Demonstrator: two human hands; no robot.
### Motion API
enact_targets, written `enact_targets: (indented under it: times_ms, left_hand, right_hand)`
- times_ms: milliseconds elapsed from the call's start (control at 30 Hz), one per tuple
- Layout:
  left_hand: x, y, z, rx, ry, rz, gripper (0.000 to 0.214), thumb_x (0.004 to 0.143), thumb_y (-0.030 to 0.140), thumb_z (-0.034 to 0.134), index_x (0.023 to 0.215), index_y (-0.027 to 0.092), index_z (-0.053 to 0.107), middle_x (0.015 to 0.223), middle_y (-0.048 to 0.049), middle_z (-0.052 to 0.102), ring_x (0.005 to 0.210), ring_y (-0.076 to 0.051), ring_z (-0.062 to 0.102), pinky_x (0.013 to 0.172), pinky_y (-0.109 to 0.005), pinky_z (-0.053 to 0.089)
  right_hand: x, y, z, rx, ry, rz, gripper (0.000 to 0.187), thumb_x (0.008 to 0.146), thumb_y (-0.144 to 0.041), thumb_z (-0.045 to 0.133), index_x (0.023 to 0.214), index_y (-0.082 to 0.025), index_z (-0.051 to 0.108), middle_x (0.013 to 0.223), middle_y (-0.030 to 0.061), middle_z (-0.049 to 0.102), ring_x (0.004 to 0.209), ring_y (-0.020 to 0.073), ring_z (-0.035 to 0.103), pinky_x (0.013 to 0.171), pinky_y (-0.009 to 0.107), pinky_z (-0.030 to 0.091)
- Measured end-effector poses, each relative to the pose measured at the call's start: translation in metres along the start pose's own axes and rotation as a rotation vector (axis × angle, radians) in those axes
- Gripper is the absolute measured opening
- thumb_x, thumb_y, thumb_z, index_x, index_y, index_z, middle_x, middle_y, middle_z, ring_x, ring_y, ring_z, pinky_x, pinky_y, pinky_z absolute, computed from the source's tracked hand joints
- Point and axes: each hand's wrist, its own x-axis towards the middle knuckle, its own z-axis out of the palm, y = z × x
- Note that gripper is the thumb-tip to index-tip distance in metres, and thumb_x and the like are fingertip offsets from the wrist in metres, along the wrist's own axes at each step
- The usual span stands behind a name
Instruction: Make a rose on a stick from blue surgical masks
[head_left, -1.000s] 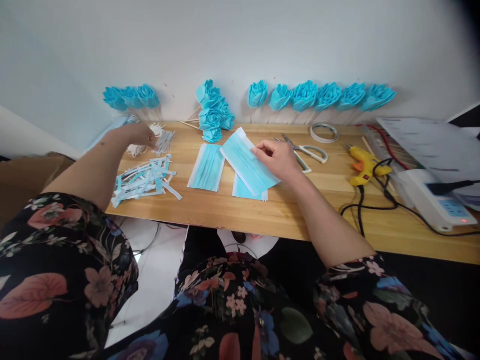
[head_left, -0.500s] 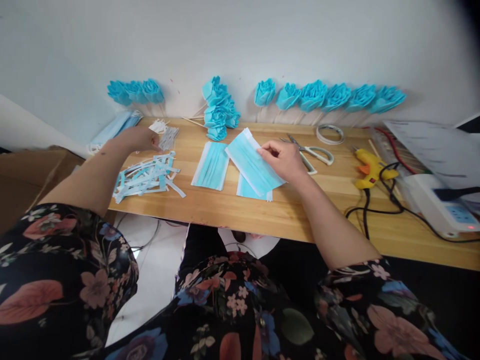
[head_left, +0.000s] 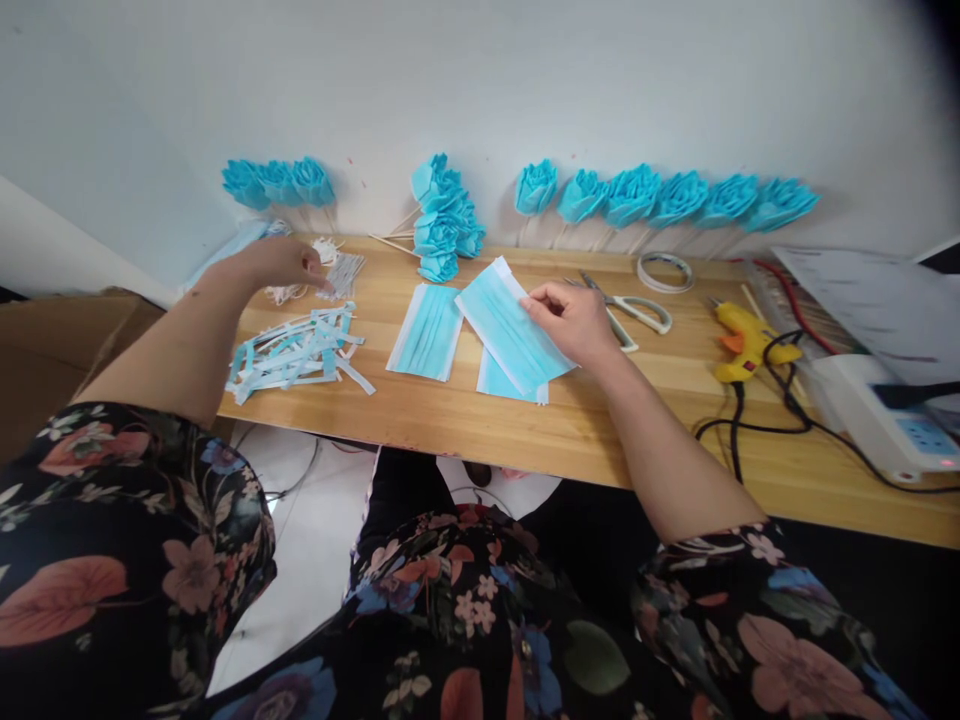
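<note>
My right hand [head_left: 574, 320] is closed on the right edge of a blue pleated face mask [head_left: 510, 325], tilted over another mask [head_left: 495, 380] lying beneath it. A separate face mask [head_left: 426, 332] lies flat to the left. Over at the left, my left hand [head_left: 289, 265] has its fingers curled, their tips at a bundle of thin whitish strips [head_left: 345, 273]. Whether it pinches one is too small to make out. White ear loops [head_left: 285, 293] lie under and beside that hand. Nearer the front edge is a heap of cut blue and white mask trimmings [head_left: 300, 355].
Blue mask flowers on sticks [head_left: 630, 195] lean along the wall, with a stacked bunch [head_left: 442, 220] mid-table. Scissors [head_left: 626, 310], a tape roll [head_left: 665, 272], a yellow glue gun [head_left: 750, 340] with black cable and a white power strip [head_left: 885, 410] occupy the right. Whole masks [head_left: 232, 245] lie back left.
My left hand has moved slightly back and toward the whitish strips, uncovering the ear loops below it. My right hand keeps holding the mask in place; the view has shifted slightly.
</note>
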Motion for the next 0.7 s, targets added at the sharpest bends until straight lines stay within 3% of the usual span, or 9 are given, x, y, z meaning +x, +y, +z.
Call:
enact_targets:
  times_ms: [100,233,333,433,533,700]
  left_hand:
    - [0.004,0.011,-0.003,0.336,-0.083,-0.032,0.055,0.034,0.030,0.106,0.078,0.024,0.073,0.061,0.0147,0.056,0.069,-0.012,0.035,0.068,-0.023,0.023]
    - [-0.003,0.023,0.005,0.328,-0.091,0.136,0.075,0.025,0.026,0.106,0.093,0.022,0.076,0.084,0.0107,0.065,0.091,-0.012,0.045,0.097,-0.016,0.023]
    - [-0.014,0.026,0.013,0.379,-0.080,0.177,0.085,0.031,0.049,0.104,0.105,0.018,0.075,0.123,-0.0028,0.070,0.124,-0.023,0.044,0.121,-0.036,0.010]
    - [-0.021,0.027,0.018,0.496,-0.126,0.219,0.119,0.031,0.073,0.093,0.130,0.014,0.066,0.156,-0.0161,0.049,0.142,-0.037,0.033,0.123,-0.060,0.001]
    - [-0.023,0.028,0.021,0.553,-0.171,0.205,0.136,0.030,0.081,0.085,0.144,0.013,0.056,0.163,-0.0207,0.040,0.147,-0.045,0.029,0.120,-0.069,0.001]
    - [-0.021,0.025,0.024,0.528,-0.155,0.196,0.114,0.054,0.081,0.077,0.138,0.007,0.058,0.156,-0.0186,0.047,0.149,-0.047,0.027,0.120,-0.072,0.003]
  right_hand:
    - [0.000,0.001,0.000,0.000,0.006,0.005,0.017,0.087,-0.032,0.065,0.075,-0.021,0.069,0.065,0.0016,0.064,0.062,0.0160,0.052,0.063,0.032,0.037]
    - [0.000,0.003,0.000,0.000,0.006,0.005,0.017,0.088,-0.032,0.065,0.076,-0.021,0.069,0.066,0.0015,0.064,0.062,0.0156,0.052,0.063,0.032,0.038]
    - [0.000,0.003,-0.001,-0.018,-0.004,0.002,0.016,0.089,-0.032,0.065,0.078,-0.021,0.069,0.067,0.0013,0.065,0.063,0.0155,0.054,0.064,0.032,0.038]
    - [0.000,0.004,-0.001,-0.027,-0.007,-0.005,0.017,0.089,-0.032,0.064,0.078,-0.020,0.069,0.067,0.0009,0.065,0.063,0.0154,0.054,0.063,0.031,0.038]
    - [0.000,0.005,0.000,-0.014,0.006,-0.015,0.018,0.089,-0.034,0.064,0.078,-0.020,0.070,0.065,0.0005,0.064,0.061,0.0152,0.053,0.063,0.030,0.038]
    - [0.000,0.005,0.000,0.007,0.019,-0.024,0.019,0.088,-0.035,0.065,0.077,-0.020,0.070,0.064,0.0004,0.063,0.061,0.0148,0.051,0.062,0.030,0.038]
